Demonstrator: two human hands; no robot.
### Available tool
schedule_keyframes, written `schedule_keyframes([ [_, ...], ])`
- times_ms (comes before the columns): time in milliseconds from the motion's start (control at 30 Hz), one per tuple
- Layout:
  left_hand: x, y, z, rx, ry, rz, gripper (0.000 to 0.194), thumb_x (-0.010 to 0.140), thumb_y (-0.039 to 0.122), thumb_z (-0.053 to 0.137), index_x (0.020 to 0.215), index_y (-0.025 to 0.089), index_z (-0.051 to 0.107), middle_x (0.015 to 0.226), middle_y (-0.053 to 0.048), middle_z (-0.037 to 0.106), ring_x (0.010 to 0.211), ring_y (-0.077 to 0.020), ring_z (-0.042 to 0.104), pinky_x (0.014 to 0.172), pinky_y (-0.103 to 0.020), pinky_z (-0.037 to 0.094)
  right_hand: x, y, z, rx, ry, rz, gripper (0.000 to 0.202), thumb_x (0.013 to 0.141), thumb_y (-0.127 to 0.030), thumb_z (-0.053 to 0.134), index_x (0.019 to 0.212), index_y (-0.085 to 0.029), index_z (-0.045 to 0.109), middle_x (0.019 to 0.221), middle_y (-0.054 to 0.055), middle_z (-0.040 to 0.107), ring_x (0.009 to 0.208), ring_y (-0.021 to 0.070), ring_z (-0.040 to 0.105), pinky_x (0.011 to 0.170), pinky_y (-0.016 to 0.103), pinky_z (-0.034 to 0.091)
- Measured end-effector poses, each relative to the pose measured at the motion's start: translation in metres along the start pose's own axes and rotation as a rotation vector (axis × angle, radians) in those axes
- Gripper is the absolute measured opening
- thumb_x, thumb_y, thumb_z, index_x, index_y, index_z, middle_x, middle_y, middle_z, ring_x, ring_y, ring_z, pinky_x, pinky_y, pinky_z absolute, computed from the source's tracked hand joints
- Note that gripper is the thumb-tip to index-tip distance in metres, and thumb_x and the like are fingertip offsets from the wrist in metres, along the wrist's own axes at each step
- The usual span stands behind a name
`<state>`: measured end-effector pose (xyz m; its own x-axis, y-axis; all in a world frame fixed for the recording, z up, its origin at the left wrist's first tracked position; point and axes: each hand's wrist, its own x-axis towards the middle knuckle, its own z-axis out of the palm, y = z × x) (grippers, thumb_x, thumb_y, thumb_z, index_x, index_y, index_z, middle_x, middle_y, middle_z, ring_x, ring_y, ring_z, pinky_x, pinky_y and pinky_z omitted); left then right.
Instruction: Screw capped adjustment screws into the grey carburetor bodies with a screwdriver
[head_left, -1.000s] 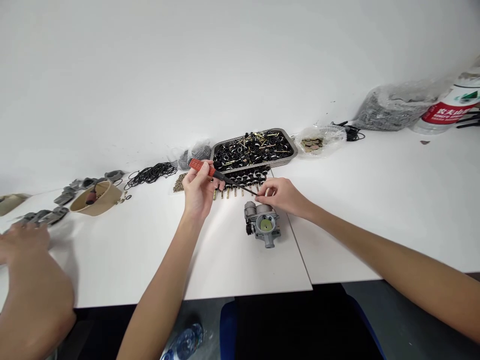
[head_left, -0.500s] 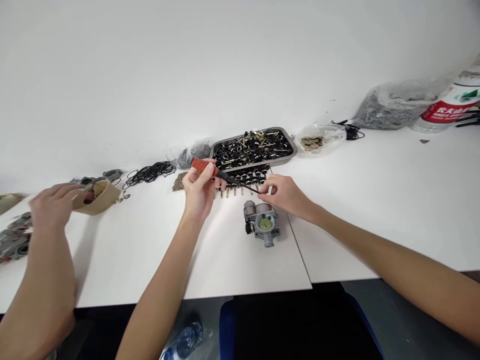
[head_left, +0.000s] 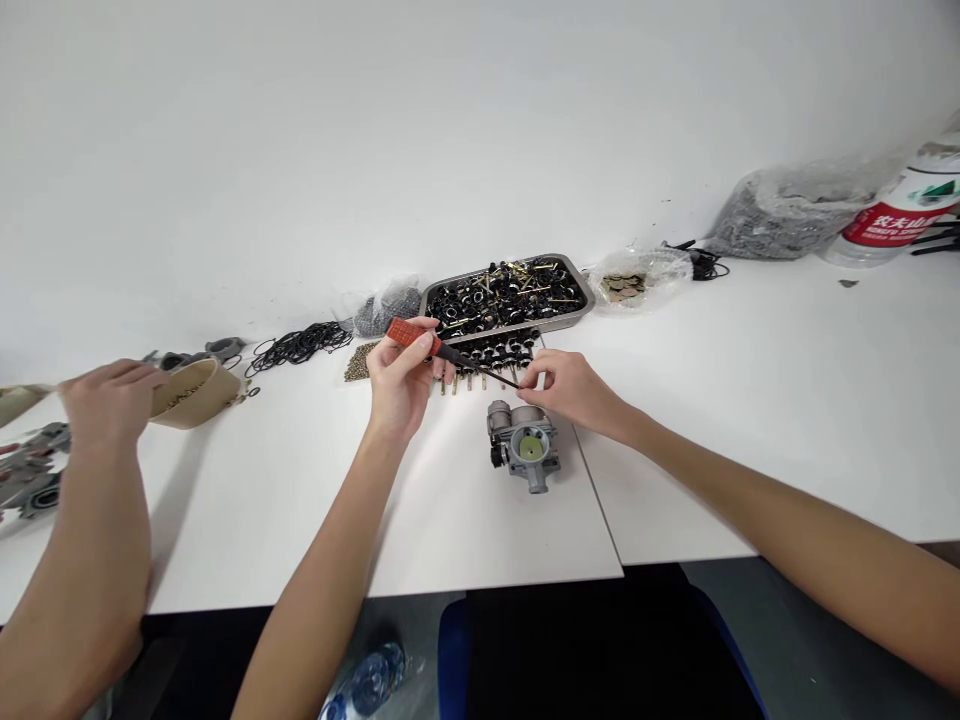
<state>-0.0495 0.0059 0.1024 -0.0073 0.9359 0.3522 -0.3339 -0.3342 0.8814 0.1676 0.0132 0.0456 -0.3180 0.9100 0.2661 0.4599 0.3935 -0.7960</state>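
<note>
At left, a co-worker's hand (head_left: 112,405) hovers by a beige container (head_left: 199,398), its arm cut off by the frame. The left hand's (head_left: 397,395) grip is closed round a red-handled screwdriver (head_left: 411,336) and the right hand's (head_left: 570,393) pinches its tip, apparently aligning something too small to make out, work calling for steadiness, just beyond a carburetor (head_left: 535,470) on the counter (head_left: 480,540).

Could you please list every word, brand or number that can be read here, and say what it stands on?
"农夫山", on the red label of the bottle; what follows is unclear.
Smaller line beneath it: too blurred to read.
I can read no other text.
</note>
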Motion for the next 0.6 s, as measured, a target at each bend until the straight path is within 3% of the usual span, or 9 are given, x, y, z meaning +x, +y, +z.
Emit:
schedule_keyframes([
  [600, 0.001, 0.003, -0.003, -0.042, 0.027, 0.008, 0.030, 0.067, 0.024, 0.081, 0.089, 0.013, 0.064, 0.082, -0.002, 0.058, 0.048, -0.0086, 0.052, 0.041, -0.027, 0.047, -0.001, -0.011, -0.003, 0.306, -0.059, 0.094, 0.015, 0.072, -0.030, 0.074, 0.070, -0.016, 0.068, 0.081, 0.003, 0.065, 0.059, 0.0112, 0.055, 0.052, 0.027, 0.041],
])
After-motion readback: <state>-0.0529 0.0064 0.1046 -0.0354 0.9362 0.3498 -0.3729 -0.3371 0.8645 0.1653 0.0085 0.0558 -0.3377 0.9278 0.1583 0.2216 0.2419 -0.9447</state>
